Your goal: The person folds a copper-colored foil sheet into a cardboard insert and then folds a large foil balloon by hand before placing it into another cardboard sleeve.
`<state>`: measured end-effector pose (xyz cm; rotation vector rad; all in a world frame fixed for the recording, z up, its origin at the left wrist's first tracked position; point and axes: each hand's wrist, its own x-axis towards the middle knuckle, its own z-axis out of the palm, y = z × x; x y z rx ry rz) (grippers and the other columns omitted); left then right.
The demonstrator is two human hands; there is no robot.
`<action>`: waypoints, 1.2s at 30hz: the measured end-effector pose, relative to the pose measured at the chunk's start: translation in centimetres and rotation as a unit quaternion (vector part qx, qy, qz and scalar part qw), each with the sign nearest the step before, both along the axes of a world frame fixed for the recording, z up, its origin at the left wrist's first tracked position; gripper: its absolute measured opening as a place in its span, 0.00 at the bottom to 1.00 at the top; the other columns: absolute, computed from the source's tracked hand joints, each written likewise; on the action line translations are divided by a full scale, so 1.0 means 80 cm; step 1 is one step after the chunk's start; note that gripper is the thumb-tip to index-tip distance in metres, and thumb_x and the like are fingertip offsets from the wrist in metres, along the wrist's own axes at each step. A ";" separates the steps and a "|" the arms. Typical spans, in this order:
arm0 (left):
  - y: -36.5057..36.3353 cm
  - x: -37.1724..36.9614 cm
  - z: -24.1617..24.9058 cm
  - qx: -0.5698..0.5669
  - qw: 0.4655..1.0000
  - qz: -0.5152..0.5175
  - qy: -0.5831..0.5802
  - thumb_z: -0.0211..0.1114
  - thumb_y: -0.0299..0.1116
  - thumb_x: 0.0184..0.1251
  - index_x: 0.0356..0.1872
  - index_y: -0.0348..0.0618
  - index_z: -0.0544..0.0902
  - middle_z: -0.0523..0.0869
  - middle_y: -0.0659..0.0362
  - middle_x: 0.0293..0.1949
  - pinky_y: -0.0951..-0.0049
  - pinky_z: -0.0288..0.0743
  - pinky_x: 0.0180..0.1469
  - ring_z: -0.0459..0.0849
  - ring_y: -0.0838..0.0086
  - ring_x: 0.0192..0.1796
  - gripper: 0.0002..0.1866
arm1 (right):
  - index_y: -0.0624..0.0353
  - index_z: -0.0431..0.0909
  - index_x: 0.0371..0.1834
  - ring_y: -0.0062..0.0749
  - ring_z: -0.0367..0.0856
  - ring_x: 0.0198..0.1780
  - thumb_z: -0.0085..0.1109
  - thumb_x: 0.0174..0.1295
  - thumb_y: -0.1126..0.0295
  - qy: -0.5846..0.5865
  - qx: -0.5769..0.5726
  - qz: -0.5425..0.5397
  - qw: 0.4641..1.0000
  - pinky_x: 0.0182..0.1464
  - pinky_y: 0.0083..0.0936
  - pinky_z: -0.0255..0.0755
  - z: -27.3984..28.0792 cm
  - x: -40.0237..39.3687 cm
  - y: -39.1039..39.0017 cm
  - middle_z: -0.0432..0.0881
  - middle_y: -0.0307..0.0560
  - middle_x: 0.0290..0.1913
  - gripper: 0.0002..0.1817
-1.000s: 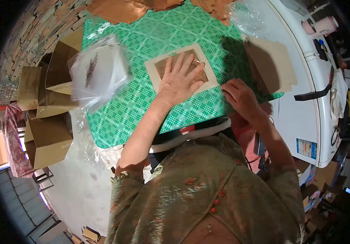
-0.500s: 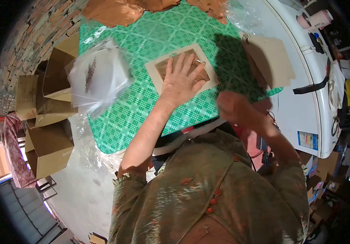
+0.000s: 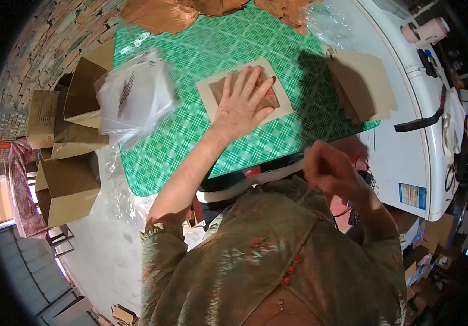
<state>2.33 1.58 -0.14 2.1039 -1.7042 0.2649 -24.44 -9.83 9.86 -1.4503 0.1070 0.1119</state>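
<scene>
My left hand (image 3: 240, 103) lies flat with fingers spread on a beige card (image 3: 283, 112). At the card's middle is a square of shiny copper-coloured foil (image 3: 269, 99), partly hidden under my palm and fingers. Off the table's near edge, in front of my body, I hold my right hand (image 3: 331, 169) with its fingers curled in. It is somewhat blurred, and whatever it may hold cannot be made out. The card rests on a green checked tabletop (image 3: 190, 146).
Clear plastic sleeves (image 3: 141, 98) are stacked at the table's left. Beige cards (image 3: 375, 81) lie at its right, beside a white appliance (image 3: 410, 157). Copper foil sheets (image 3: 163, 15) cover the far edge. Open cardboard boxes (image 3: 71, 185) stand to the left.
My right hand has drawn back toward my body and slightly to the right. The left hand stays spread on the card, while the whole view has shifted a little.
</scene>
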 end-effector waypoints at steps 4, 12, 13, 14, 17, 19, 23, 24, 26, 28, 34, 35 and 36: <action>0.013 -0.012 0.036 -0.074 0.995 -0.022 -0.056 0.62 0.56 0.72 0.76 0.53 0.73 0.69 0.47 0.77 0.38 0.51 0.81 0.61 0.50 0.82 0.35 | 0.58 0.72 0.62 0.39 0.82 0.35 0.70 0.65 0.65 0.063 -0.382 -0.124 0.914 0.39 0.39 0.77 -0.035 -0.014 -0.020 0.80 0.49 0.40 0.25; 0.125 -0.066 0.037 0.039 0.999 0.023 0.022 0.63 0.58 0.72 0.75 0.44 0.74 0.69 0.45 0.78 0.42 0.54 0.81 0.63 0.47 0.82 0.38 | 0.50 0.62 0.82 0.49 0.79 0.43 0.80 0.51 0.54 -0.062 -0.648 -0.052 0.757 0.41 0.45 0.76 -0.075 -0.014 -0.057 0.73 0.52 0.45 0.53; 0.138 -0.076 0.034 0.073 0.996 0.047 0.021 0.62 0.59 0.73 0.75 0.43 0.74 0.68 0.44 0.79 0.41 0.54 0.81 0.62 0.47 0.82 0.39 | 0.48 0.64 0.81 0.47 0.77 0.42 0.80 0.50 0.53 -0.076 -0.650 -0.057 0.754 0.42 0.44 0.76 -0.074 -0.008 -0.057 0.71 0.50 0.43 0.53; 0.149 -0.083 0.029 0.088 0.994 0.051 0.033 0.61 0.63 0.73 0.76 0.44 0.73 0.65 0.44 0.81 0.40 0.53 0.81 0.61 0.47 0.83 0.41 | 0.47 0.66 0.80 0.45 0.76 0.41 0.81 0.48 0.52 -0.089 -0.651 -0.062 0.751 0.42 0.43 0.75 -0.071 -0.001 -0.057 0.70 0.48 0.41 0.53; 0.170 -0.105 0.034 0.102 0.992 0.052 0.054 0.65 0.61 0.70 0.77 0.46 0.72 0.65 0.45 0.81 0.41 0.52 0.82 0.60 0.50 0.83 0.41 | 0.47 0.72 0.77 0.42 0.75 0.40 0.81 0.46 0.52 -0.116 -0.678 -0.042 0.725 0.41 0.40 0.74 -0.063 0.013 -0.057 0.68 0.44 0.39 0.50; 0.183 -0.118 0.034 0.112 0.990 0.056 0.061 0.69 0.52 0.68 0.77 0.48 0.72 0.67 0.48 0.80 0.42 0.53 0.82 0.63 0.52 0.82 0.39 | 0.47 0.75 0.75 0.40 0.74 0.39 0.81 0.46 0.55 -0.142 -0.691 -0.017 0.709 0.40 0.39 0.74 -0.065 0.014 -0.055 0.67 0.43 0.39 0.47; 0.205 -0.133 0.006 0.053 0.996 0.057 0.046 0.74 0.32 0.62 0.77 0.51 0.72 0.70 0.52 0.79 0.44 0.56 0.82 0.68 0.56 0.80 0.39 | 0.46 0.80 0.69 0.37 0.74 0.36 0.83 0.45 0.63 -0.258 -0.661 -0.027 0.704 0.35 0.36 0.74 -0.098 0.008 -0.044 0.67 0.40 0.39 0.41; 0.206 -0.136 0.008 0.026 0.996 0.059 0.065 0.74 0.25 0.61 0.74 0.50 0.75 0.74 0.54 0.77 0.45 0.61 0.80 0.72 0.57 0.78 0.37 | 0.46 0.82 0.68 0.37 0.74 0.35 0.83 0.45 0.65 -0.298 -0.645 -0.043 0.702 0.34 0.35 0.74 -0.109 0.008 -0.042 0.67 0.40 0.39 0.40; 0.210 -0.133 -0.001 -0.008 0.996 0.055 0.073 0.75 0.25 0.61 0.72 0.50 0.76 0.76 0.54 0.75 0.45 0.62 0.79 0.75 0.57 0.76 0.35 | 0.48 0.84 0.61 0.37 0.75 0.34 0.82 0.46 0.72 -0.315 -0.645 -0.062 0.693 0.34 0.34 0.75 -0.128 0.006 -0.037 0.70 0.40 0.40 0.34; 0.206 -0.129 0.001 -0.044 0.994 0.061 0.081 0.76 0.26 0.61 0.64 0.48 0.82 0.82 0.54 0.68 0.47 0.66 0.77 0.79 0.58 0.72 0.27 | 0.50 0.85 0.54 0.38 0.78 0.35 0.79 0.49 0.75 -0.319 -0.633 -0.083 0.700 0.34 0.34 0.77 -0.125 0.012 -0.031 0.73 0.41 0.42 0.26; 0.204 -0.119 0.008 -0.098 0.979 0.068 0.166 0.74 0.26 0.63 0.46 0.42 0.88 0.89 0.54 0.56 0.54 0.72 0.69 0.85 0.60 0.65 0.11 | 0.57 0.82 0.41 0.44 0.85 0.38 0.69 0.61 0.78 -0.253 -0.488 -0.132 0.825 0.38 0.36 0.81 -0.110 0.028 -0.024 0.82 0.45 0.41 0.08; 0.202 -0.117 0.006 -0.113 0.975 0.073 0.175 0.74 0.25 0.64 0.45 0.41 0.89 0.89 0.54 0.54 0.55 0.73 0.68 0.85 0.60 0.64 0.09 | 0.58 0.82 0.41 0.45 0.86 0.38 0.68 0.62 0.77 -0.226 -0.482 -0.135 0.836 0.38 0.36 0.81 -0.110 0.027 -0.023 0.83 0.47 0.40 0.07; 0.200 -0.113 0.003 -0.127 0.972 0.074 0.181 0.75 0.26 0.62 0.43 0.42 0.89 0.89 0.57 0.54 0.57 0.73 0.64 0.86 0.61 0.62 0.09 | 0.58 0.82 0.42 0.46 0.86 0.38 0.67 0.64 0.77 -0.199 -0.475 -0.137 0.846 0.39 0.37 0.81 -0.109 0.027 -0.022 0.84 0.48 0.40 0.06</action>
